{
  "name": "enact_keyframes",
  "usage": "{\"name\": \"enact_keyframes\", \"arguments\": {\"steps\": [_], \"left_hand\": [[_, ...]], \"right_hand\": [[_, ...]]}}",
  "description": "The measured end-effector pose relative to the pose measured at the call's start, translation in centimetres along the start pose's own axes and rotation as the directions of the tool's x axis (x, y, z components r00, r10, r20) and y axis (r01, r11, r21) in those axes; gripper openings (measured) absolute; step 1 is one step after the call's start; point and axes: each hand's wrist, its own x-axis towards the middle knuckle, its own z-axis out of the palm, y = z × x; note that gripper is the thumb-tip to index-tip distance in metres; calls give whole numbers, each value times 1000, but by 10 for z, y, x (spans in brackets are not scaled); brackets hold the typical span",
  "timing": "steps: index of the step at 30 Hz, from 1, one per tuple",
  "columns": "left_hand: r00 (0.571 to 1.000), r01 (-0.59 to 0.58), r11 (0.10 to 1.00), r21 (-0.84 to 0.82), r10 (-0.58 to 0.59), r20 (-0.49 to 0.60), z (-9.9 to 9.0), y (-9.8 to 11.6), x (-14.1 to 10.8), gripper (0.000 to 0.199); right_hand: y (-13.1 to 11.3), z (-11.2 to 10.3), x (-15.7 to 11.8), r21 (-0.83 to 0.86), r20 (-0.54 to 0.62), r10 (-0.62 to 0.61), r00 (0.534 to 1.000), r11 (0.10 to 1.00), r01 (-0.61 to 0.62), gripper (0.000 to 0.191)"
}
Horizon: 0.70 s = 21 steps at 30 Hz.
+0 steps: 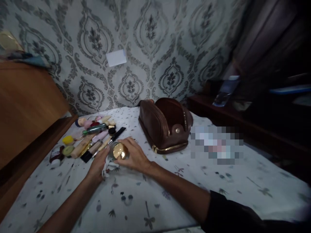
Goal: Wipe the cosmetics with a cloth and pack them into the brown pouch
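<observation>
A round container with a shiny gold lid (119,151) is between my two hands above the patterned white sheet. My right hand (133,154) is curled round its right side, thumb and fingers on it. At its left is my left hand (99,163), closed on a crumpled white cloth or tissue (108,168) that lies against the container's lower side. Beyond my hands and to the left lie several cosmetics, among them a green tube (96,128), a black-handled brush (118,133) and a yellow-capped item (68,140). A brown bag (165,126) stands unzipped to the right.
A wooden panel (29,110) borders the sheet on the left. Behind is a patterned wall with a white switch plate (116,58). Right of the bag lies a pixelated item (217,145). A dark ledge (206,111) holds a clear plastic object (225,91).
</observation>
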Motion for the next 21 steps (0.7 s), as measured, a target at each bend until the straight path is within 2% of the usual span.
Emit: {"name": "enact_keyframes", "arguments": {"steps": [2,5,6,8,10,12,14,16,17,18,19,20,21], "left_hand": [[998,-54,997,48,55,-29,-3,-2,3,60],[973,-201,958,203,219,-70,-10,-3,11,61],[956,-261,919,297,288,-50,-13,-2,12,60],[899,-394,765,510,437,39,-16,2,13,55],[810,-514,543,664,562,168,-15,7,8,50],[698,-603,308,736,649,301,-8,10,0,46],[556,-665,64,744,707,437,2,9,-8,44],[386,-706,-168,688,723,573,8,3,-12,41],[307,-718,-259,646,715,628,9,0,-13,41],[247,-726,-323,607,701,669,8,-4,-12,42],[210,-733,-360,577,687,696,6,-8,-10,43],[200,-737,-372,565,678,708,1,-10,-8,42],[221,-737,-356,575,677,702,-4,-11,-5,39]], "right_hand": [[-1,1,-2,-74,12,7,1000,997,-6,70],[-4,2,-2,-157,26,1,1000,988,3,65],[-4,2,-2,-175,39,10,999,985,-3,65],[-6,2,-1,-200,73,49,996,979,-34,68],[-8,4,0,-208,117,93,989,976,-68,69],[-10,6,0,-211,165,136,977,973,-99,67],[-11,6,1,-205,195,180,964,969,-139,61],[-13,3,1,-180,179,230,956,964,-198,49],[-13,1,2,-159,156,252,955,961,-227,43],[-14,-1,3,-139,131,269,954,958,-251,39],[-15,-4,3,-122,113,282,953,956,-269,36],[-16,-6,4,-108,108,294,950,953,-283,33],[-18,-7,4,-99,115,306,945,950,-296,32]]}}
